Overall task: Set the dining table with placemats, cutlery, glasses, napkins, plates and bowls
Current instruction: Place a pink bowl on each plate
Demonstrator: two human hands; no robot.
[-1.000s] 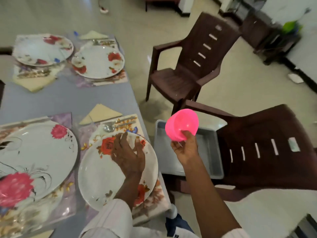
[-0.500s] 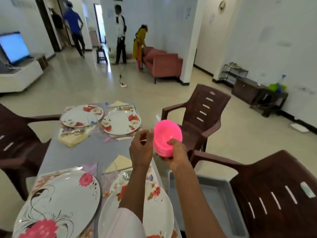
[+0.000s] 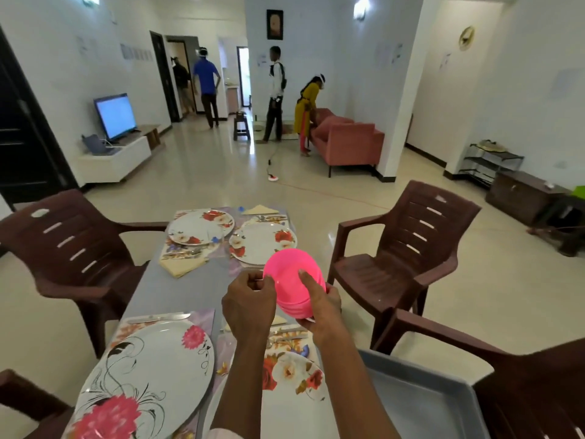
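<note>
Between the two grips, held clear of the table (image 3: 177, 293): stack of pink bowls (image 3: 289, 274), tipped on its side. Right grip (image 3: 319, 307) curled round the stack's rims from the right, forefinger laid across the top bowl. Left grip (image 3: 248, 307) pinched on the stack's left edge. Straight beneath both grips, floral plate (image 3: 294, 375) on the table; left of that, larger pink-flowered plate (image 3: 152, 375). Down right of the right grip, grey tray (image 3: 421, 403).

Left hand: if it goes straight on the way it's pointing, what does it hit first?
The pink bowl stack: the fingers of the left hand sit right at its near rim, contact unclear.
</note>
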